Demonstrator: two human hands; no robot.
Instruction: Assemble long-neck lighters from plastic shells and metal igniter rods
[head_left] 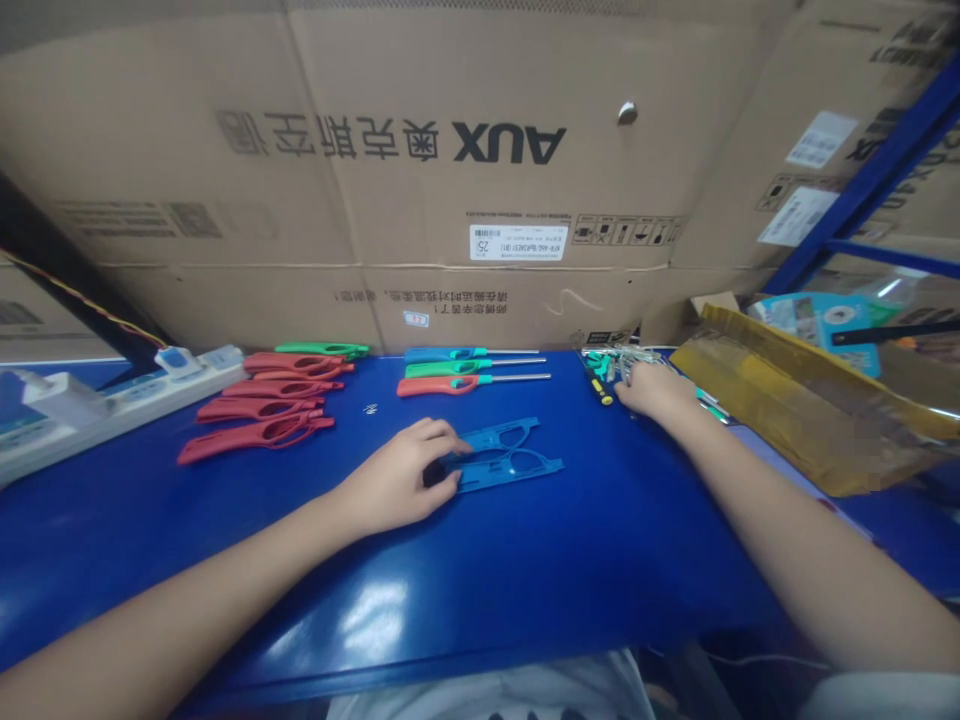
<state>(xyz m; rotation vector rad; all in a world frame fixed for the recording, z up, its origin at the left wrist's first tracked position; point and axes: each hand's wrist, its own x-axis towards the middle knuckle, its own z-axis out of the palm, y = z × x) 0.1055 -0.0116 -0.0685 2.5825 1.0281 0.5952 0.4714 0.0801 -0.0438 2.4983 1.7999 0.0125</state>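
Two blue plastic shell halves [517, 464] lie side by side on the blue table [480, 590]. My left hand [409, 475] is closed around their left ends, thumb on the near half and fingers on the far one. At the back right, my right hand [656, 390] reaches into a pile of metal rods with green ends [600, 362]; its fingertips are too small to make out what they hold. A black and yellow screwdriver [600, 390] lies just left of that hand. Three lighters [442, 384], blue, green and red, are lined up behind the blue halves.
Several red shells [255, 434] and a green one [315, 349] lie at the left, beside a white power strip [135, 408]. A yellow-taped box [795, 410] stands at the right. Large cardboard [420, 220] forms the back wall. A blue metal frame [870, 160] rises at the right.
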